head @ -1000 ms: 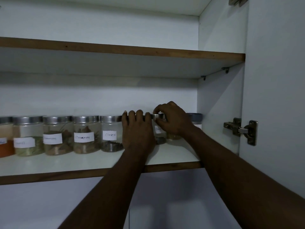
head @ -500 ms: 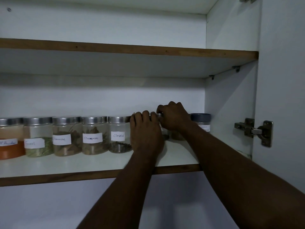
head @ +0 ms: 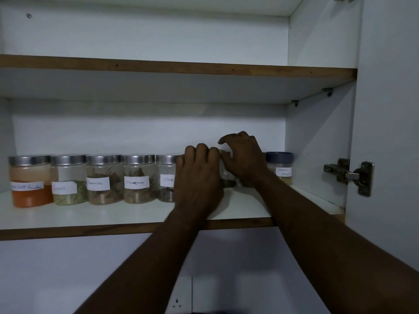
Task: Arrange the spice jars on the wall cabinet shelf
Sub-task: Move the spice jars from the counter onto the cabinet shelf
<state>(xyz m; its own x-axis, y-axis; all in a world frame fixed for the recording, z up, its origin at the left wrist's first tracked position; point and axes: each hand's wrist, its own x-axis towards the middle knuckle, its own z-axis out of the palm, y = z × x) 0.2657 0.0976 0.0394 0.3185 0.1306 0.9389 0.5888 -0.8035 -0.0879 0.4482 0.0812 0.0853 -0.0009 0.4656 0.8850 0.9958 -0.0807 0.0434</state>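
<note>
On the shelf (head: 113, 214), right of Cloves (head: 166, 177), the jar (head: 227, 177) stands between both hands: left hand (head: 198, 180) curled, right hand (head: 246, 159) arched over its top, grips unclear. Smooth, breakable glass, likely light; hold the sides.

The left hand (head: 199, 177) hides the right side of the Cloves jar (head: 166, 177), cutting its label short. Between it and the right hand (head: 244, 159) only a sliver of a glass jar (head: 227, 177) shows; whether either hand grips it cannot be told. The right wrist masks part of the Garam Masala jar (head: 280, 168). The label on the orange powder jar (head: 30, 182) is too blurred to read.
</note>
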